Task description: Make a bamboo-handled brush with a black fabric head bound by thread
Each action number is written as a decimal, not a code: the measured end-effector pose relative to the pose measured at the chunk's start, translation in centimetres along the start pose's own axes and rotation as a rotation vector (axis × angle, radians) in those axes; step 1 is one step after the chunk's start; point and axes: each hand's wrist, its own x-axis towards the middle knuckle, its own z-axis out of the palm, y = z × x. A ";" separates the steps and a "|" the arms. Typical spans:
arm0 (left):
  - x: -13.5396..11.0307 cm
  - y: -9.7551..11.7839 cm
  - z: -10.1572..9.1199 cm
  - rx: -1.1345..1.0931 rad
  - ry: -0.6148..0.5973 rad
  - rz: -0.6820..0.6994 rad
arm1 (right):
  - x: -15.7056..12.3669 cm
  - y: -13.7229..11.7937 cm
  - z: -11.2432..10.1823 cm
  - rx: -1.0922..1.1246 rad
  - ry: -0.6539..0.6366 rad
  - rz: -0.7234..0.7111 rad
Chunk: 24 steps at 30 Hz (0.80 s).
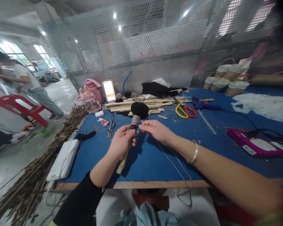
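My left hand is closed around a wooden stick whose pale lower end points toward me. At the stick's top sits a round black head, with grey cord wound in a band beneath it. Close beside that band, my right hand pinches the grey cord between thumb and fingers. From there a loose length of cord hangs down past the table's front edge. A small dark wrapped part shows between the band and my left fingers.
Scissors, a blue glue gun and several sticks lie behind my hands. A white power bank is at the left, a purple box at the right. Dry twigs lean beside the table; a person stands beyond.
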 end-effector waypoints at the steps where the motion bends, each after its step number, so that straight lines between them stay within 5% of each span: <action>1: -1.1 -0.2 0.3 -0.053 -0.007 -0.021 | -0.9 -0.2 0.3 0.035 -0.011 0.008; 5: -4.4 -2.3 1.5 -0.137 0.014 -0.036 | -3.9 0.0 1.6 0.194 0.020 0.102; 10: -5.3 -4.6 2.5 -0.202 0.012 -0.069 | -5.9 1.2 2.5 0.232 0.104 0.124; 18: -6.8 -4.8 3.0 -0.347 -0.013 -0.163 | -8.6 2.4 3.3 0.084 0.290 0.020; 24: -7.5 -4.9 2.5 -0.472 -0.189 -0.307 | -9.4 3.0 3.4 0.139 0.251 0.051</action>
